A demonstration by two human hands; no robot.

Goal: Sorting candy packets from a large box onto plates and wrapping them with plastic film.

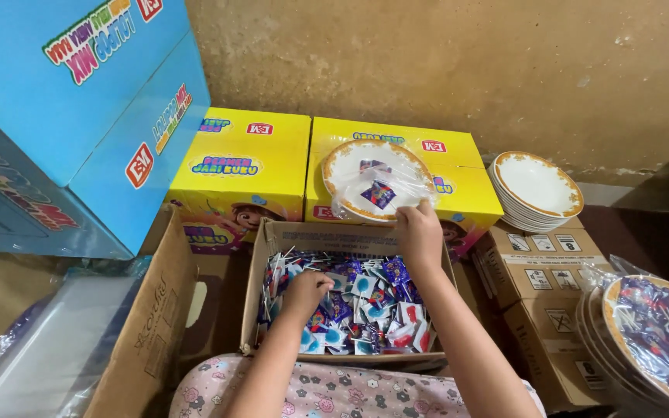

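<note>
Sachets [365,306], small and mostly blue, white and red, are lying heaped in an open cardboard box [269,255], and the left hand [306,291] is being pressed down into them. Its fingers are curled shut under the hand, buried among the sachets; whether any are being gripped cannot be told.

Just beyond the box's far wall, a plate [350,166] with a gold rim, wrapped in clear plastic with a few sachets sealed on it, is being held by the right hand [420,232]. The fingers are closed on the plate's near rim, thumb side to the left. The plate is being rested on top of a yellow carton [458,193], which is standing beside a second yellow carton [241,166] to the left of the fingers.

Right of the right fingers, a stack of bare plates [537,190] is sitting on brown cartons [540,267]. Nearer and farther right, more wrapped plates [660,340] are being kept in a pile. Well to the left of the left fingers, big blue cartons [79,101] are stacked.
</note>
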